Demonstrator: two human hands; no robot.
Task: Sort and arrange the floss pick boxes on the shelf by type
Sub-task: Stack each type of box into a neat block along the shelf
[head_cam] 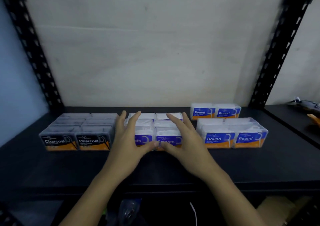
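A dark shelf (52, 167) on black slotted uprights fronts a pale wall. Boxes sit grouped: "Charcoal" boxes (76, 135) left, "Smooth" boxes (155, 130) centre, "Round" boxes (232, 134) right. Left hand (128, 139) and right hand (183, 139), fingers spread, flank the "Smooth" group, thumbs nearly touching.
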